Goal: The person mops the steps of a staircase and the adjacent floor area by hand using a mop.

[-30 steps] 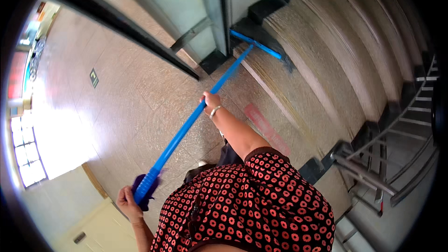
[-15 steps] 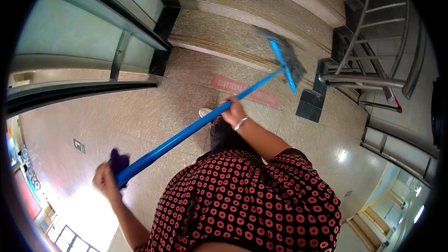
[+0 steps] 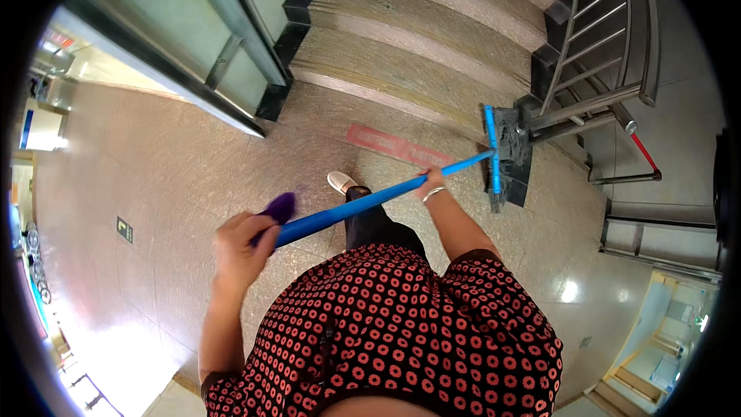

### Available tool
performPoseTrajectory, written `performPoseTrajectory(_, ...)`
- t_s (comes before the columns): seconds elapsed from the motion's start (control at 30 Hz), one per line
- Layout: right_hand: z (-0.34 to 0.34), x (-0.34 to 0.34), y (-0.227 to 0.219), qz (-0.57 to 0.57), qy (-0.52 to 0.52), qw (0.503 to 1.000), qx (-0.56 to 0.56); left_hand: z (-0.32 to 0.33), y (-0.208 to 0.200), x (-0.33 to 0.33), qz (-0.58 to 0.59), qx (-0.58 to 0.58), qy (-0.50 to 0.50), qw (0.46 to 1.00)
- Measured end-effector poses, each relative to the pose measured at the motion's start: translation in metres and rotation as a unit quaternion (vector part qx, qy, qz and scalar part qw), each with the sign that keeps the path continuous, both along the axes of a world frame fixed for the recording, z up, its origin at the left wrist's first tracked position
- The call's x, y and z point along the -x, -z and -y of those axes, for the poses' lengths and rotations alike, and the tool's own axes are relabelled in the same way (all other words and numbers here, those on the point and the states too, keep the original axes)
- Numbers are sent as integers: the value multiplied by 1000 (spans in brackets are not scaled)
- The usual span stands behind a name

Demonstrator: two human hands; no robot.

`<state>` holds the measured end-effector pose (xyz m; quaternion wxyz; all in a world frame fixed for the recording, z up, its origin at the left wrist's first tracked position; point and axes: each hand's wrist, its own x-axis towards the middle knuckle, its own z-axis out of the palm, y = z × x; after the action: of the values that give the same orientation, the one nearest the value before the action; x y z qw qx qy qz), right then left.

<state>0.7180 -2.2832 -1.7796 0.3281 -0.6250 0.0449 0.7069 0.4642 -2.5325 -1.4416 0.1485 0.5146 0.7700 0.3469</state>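
A mop with a blue pole [image 3: 347, 211] slants across in front of me, its far end to the right. My left hand [image 3: 245, 241] is closed at the pole's near end, with a bunched purple cloth [image 3: 279, 207] in or against the fingers. Further along, my right hand [image 3: 434, 181], with a silver bangle at the wrist, is wrapped round the pole. The mop head, a blue bar [image 3: 492, 133] with dark grey strands [image 3: 511, 135], lies on the floor at the foot of the stairs, beside the railing post.
Stone steps [image 3: 417, 46] rise ahead. A metal railing [image 3: 594, 100] stands on the right, with a red-and-grey rod [image 3: 644, 153] by it. At the left is a metal-framed glass door [image 3: 208, 23]. A faded red strip [image 3: 394, 146] marks the tiled floor.
The mop head has swung from the lowest step down and right to the railing's foot. Both hands have moved right with the pole, and my left hand has also risen in view.
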Motion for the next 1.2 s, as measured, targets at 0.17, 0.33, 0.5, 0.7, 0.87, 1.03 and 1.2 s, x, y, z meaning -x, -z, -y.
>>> performPoseTrajectory(0.17,110,94,-63,-105,-110,983,106,116,-70,-25,-109,42,-123,986)
performPoseTrajectory(0.33,201,157,-82,-132,-306,931,147,207,-114,-77,-156,60,-283,944)
performPoseTrajectory(0.5,238,195,-107,-98,-460,866,168,222,-143,-132,-162,93,-406,895)
performPoseTrajectory(0.7,259,236,-90,-100,-556,821,79,199,-138,-162,-112,121,-523,836)
performPoseTrajectory(0.87,216,266,-82,-8,-488,856,169,162,-102,-147,-104,135,-562,809)
performPoseTrajectory(1.03,155,296,-50,-19,-412,895,168,107,-69,-139,-77,147,-560,812)
performPoseTrajectory(1.2,117,320,-26,-66,-417,899,119,65,-47,-122,-108,149,-588,787)
